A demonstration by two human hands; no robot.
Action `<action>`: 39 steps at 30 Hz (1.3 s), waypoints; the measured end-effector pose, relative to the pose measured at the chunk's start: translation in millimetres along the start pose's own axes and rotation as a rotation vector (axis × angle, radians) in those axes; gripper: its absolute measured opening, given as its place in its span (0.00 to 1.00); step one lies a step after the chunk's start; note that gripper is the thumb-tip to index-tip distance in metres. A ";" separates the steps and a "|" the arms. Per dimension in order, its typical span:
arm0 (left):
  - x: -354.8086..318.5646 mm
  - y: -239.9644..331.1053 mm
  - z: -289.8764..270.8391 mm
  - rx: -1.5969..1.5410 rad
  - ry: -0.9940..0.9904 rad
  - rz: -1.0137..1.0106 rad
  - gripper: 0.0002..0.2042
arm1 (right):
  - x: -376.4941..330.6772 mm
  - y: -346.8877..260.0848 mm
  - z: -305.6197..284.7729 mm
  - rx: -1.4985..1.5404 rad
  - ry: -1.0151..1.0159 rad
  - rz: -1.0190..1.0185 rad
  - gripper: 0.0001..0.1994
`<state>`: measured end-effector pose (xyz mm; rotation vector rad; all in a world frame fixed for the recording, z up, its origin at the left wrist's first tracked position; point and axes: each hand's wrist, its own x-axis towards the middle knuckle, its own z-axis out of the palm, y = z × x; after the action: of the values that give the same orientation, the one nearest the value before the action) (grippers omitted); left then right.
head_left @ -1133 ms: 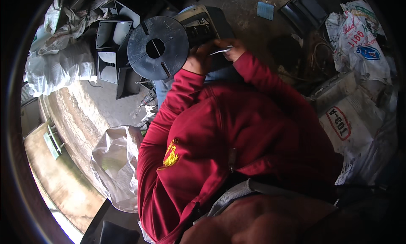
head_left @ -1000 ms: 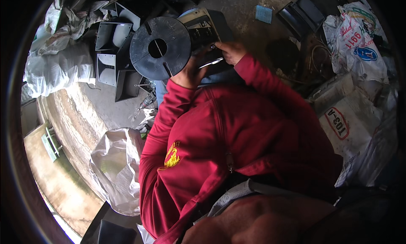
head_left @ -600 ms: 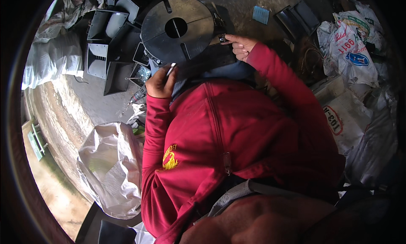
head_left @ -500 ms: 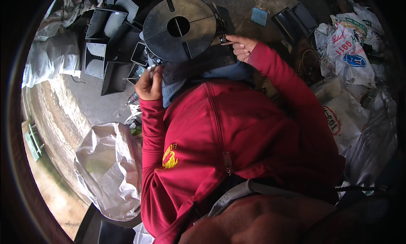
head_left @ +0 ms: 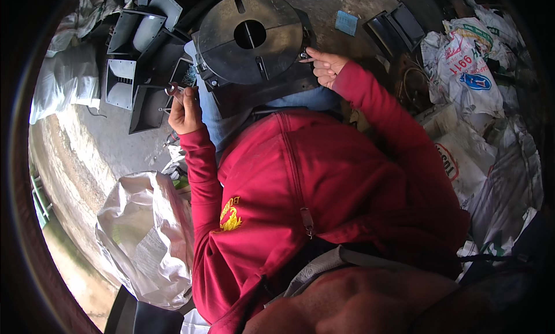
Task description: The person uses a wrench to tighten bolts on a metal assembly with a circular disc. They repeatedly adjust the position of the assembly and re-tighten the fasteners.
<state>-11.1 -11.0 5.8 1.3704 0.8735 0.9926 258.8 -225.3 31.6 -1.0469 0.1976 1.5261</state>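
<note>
A black round disc (head_left: 222, 45) with a centre hole and slots sits on a dark square base (head_left: 272, 94) across my lap. My left hand (head_left: 186, 113) is closed round a spanner (head_left: 171, 90), its jaw end pointing up, to the left of the base and apart from it. A bolt (head_left: 214, 83) shows at the base's near left corner. My right hand (head_left: 328, 67) reaches to the disc's right edge, fingers pinched at a small metal fitting (head_left: 304, 55); what lies between the fingertips is too small to make out.
Several black trough-shaped parts (head_left: 141, 30) lie on the floor at the left, beside small hardware. A white woven sack (head_left: 144, 241) stands near left; more printed sacks (head_left: 462, 74) are piled at the right. Behind the base lie a blue pad (head_left: 346, 23) and a black part (head_left: 396, 27).
My left hand has moved left with the spanner, away from the base's near left corner. The disc and base appear turned slightly. My right hand stays at the right-side fitting.
</note>
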 end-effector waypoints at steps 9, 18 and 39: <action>-40.1 51.7 25.9 0.263 -0.685 0.313 0.05 | -16.4 45.6 20.1 0.040 -0.146 0.152 0.30; -47.0 47.5 56.9 0.650 -0.714 0.586 0.16 | 10.5 61.6 69.0 0.219 -0.408 0.134 0.30; -40.2 43.2 55.1 0.469 -0.708 0.415 0.11 | 23.3 79.5 59.4 0.149 -0.210 0.165 0.20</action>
<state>23.4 -70.4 48.2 2.1802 0.2838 0.5243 163.8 -191.7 15.8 -0.7614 0.2513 1.7305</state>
